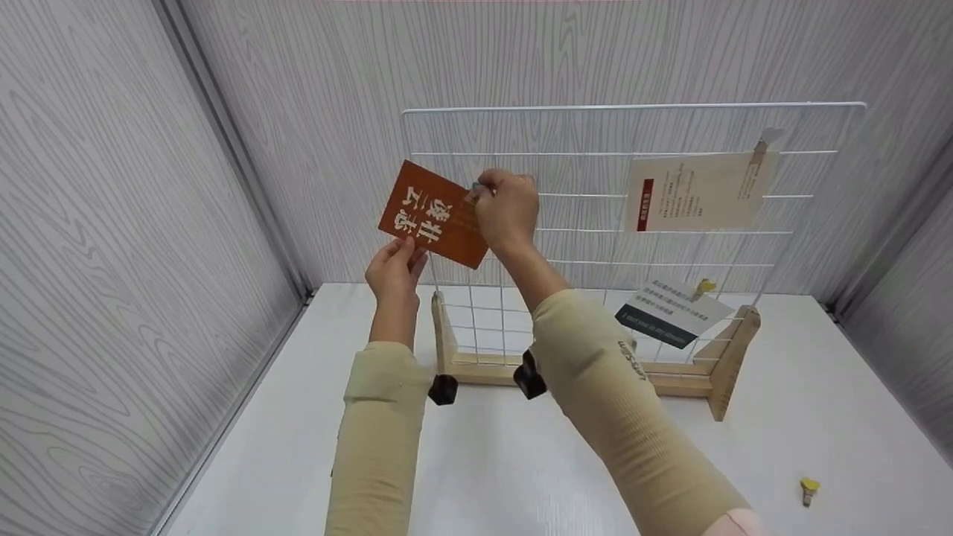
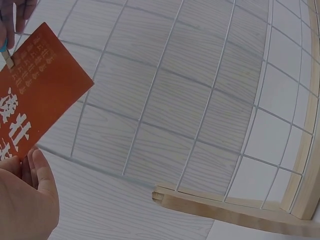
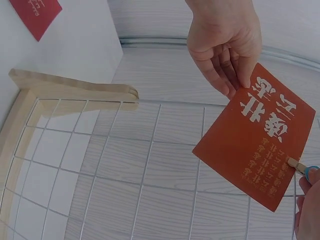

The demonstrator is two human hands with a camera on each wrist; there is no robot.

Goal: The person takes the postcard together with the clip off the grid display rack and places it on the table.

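An orange-red card (image 1: 435,186) with white characters is held tilted in front of the left part of a white wire grid rack (image 1: 506,231). At the card's lower edge, the left hand (image 1: 393,272) pinches it between thumb and fingers. On the upper right edge sits a small wooden clothespin (image 3: 297,164) with a blue end, which the right hand (image 1: 511,210) pinches. In the right wrist view the clothespin's tip lies over the small printed text, and the grid wires pass behind the card.
A cream card (image 1: 700,192) hangs clipped at the grid's upper right. Below it, a white-and-dark card (image 1: 674,313) hangs tilted from a yellow clip (image 1: 704,286). Wooden feet (image 1: 733,357) support the rack. Another yellow-ended clip (image 1: 809,490) lies on the white table.
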